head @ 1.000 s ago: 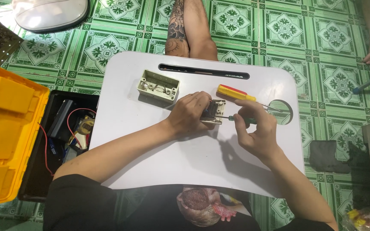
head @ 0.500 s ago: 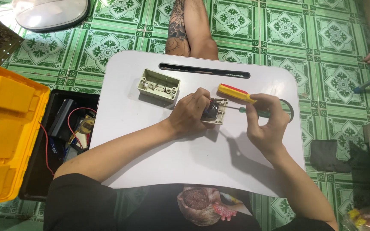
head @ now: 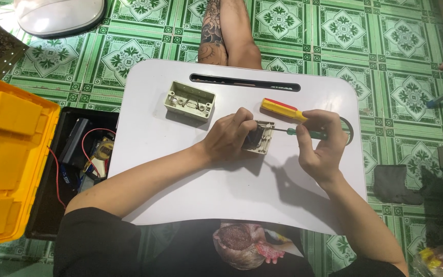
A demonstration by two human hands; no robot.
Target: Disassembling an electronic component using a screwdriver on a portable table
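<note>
On a white lap table (head: 190, 174), my left hand (head: 229, 136) grips a small beige switch part (head: 261, 137) and holds it against the tabletop. My right hand (head: 321, 146) holds a thin green-handled screwdriver (head: 308, 134) whose shaft points left into the part. A second screwdriver with a yellow and red handle (head: 281, 109) lies just behind my right hand. An empty beige plastic housing (head: 189, 100) rests open side up at the table's back left.
An open yellow toolbox (head: 6, 154) with a black tray of wires and parts (head: 85, 151) stands on the left. A person's tattooed leg (head: 221, 31) rests on the green patterned tiles beyond the table. A white fan base (head: 60, 15) sits at top left.
My right hand has shifted right and turned the green screwdriver so its shaft lies level, tip at the switch part. My left hand keeps its grip on the part.
</note>
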